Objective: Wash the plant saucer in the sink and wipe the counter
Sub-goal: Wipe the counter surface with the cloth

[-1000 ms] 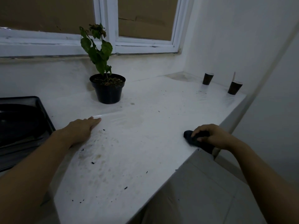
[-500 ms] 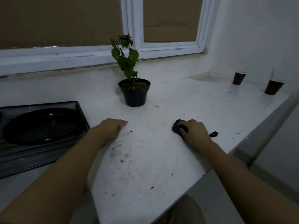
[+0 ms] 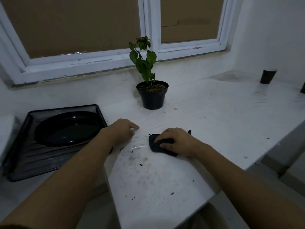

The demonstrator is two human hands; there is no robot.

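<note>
Right hand (image 3: 177, 140): fingers curled over a dark cloth (image 3: 156, 143), pressing it onto the soil-flecked counter (image 3: 214, 121).
Left hand (image 3: 122, 129): fingers bent together, tips on the counter, holding nothing, just left of the cloth.
Plant saucer (image 3: 66, 128): black, lying in a mesh tray (image 3: 41, 162), left of both hands, untouched.
Potted plant (image 3: 152, 96): upright, beyond the hands.

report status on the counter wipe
Right hand grips dark cloth on counter. Left hand rests on counter, holds nothing. Saucer sits in black tray. Plant pot behind, clear of cloth.
</note>
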